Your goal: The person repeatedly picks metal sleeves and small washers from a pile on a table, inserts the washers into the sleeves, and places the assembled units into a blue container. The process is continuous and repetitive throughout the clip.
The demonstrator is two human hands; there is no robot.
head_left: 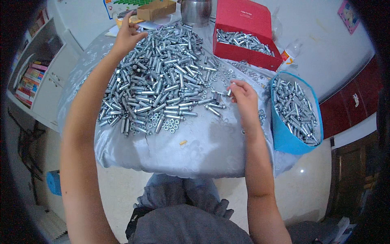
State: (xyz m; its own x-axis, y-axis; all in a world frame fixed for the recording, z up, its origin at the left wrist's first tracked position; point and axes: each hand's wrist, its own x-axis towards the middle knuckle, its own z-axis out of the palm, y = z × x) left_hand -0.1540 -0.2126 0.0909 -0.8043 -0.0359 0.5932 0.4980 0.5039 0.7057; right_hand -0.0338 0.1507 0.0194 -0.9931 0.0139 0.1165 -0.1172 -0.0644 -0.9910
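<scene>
A silver sleeve anchor (229, 92) sits in the right hand (246, 99), its grip closed with thumb and fingertips together on the piece, just above the table (203, 152). Left of this grip spreads a broad heap of loose anchors (158, 77), with a cluster of hex nuts (171, 125) at its near edge and scattered washers (248, 71) just beyond the grip. The left hand (127, 38) reaches over the heap's far left side, its thumb apart from its fingers and nothing visible between them. To the right of the right grip, a blue bin (283, 138) is well filled with similar metal pieces; farther beyond, an open red box (243, 58) holds more. Judging by this, the work is partway along: two containers are well stocked, while the large heap and loose small parts remain on the table. Beyond the left grip stands a cardboard box (157, 11).
</scene>
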